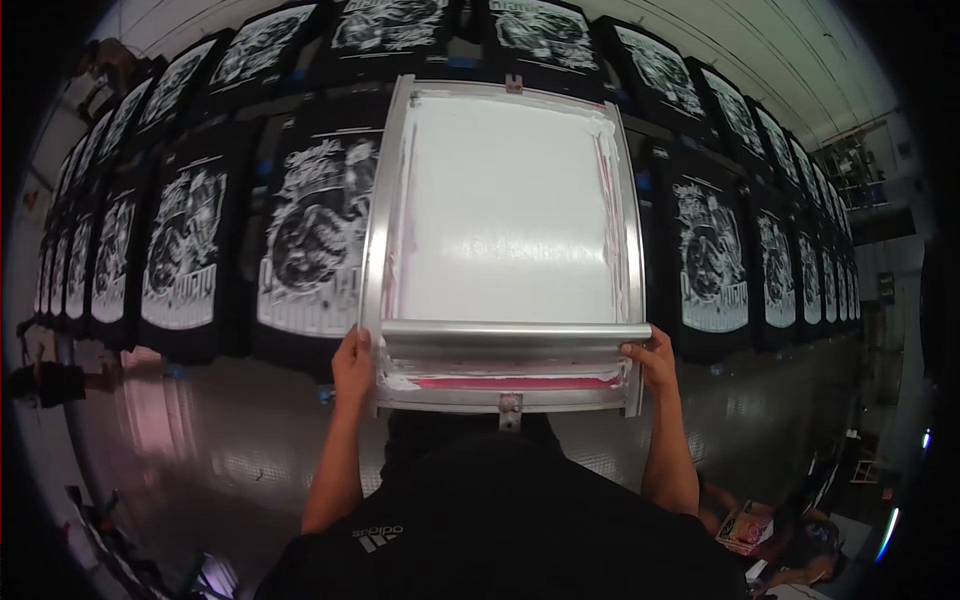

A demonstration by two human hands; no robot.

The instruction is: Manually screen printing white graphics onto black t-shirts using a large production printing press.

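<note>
A silk-screen printing frame (632,220) with metal rails is held in front of me, its mesh (500,180) coated with white ink and edged with pink streaks. Across its near end lies a long metal squeegee (515,335), with white and pink ink below it. My left hand (352,368) is closed around the left rail near the squeegee's left end. On the other side, my right hand (655,360) grips the right rail, its thumb lying over the inner side by the squeegee's right end. The fingertips behind the rails are hidden.
Rows of black shirts (185,250) with white prints lie on boards to the left, right and far side. One printed shirt (710,250) is close to the frame's right. Other people (60,385) are at the left edge and lower right. A shiny floor (240,430) lies on my side.
</note>
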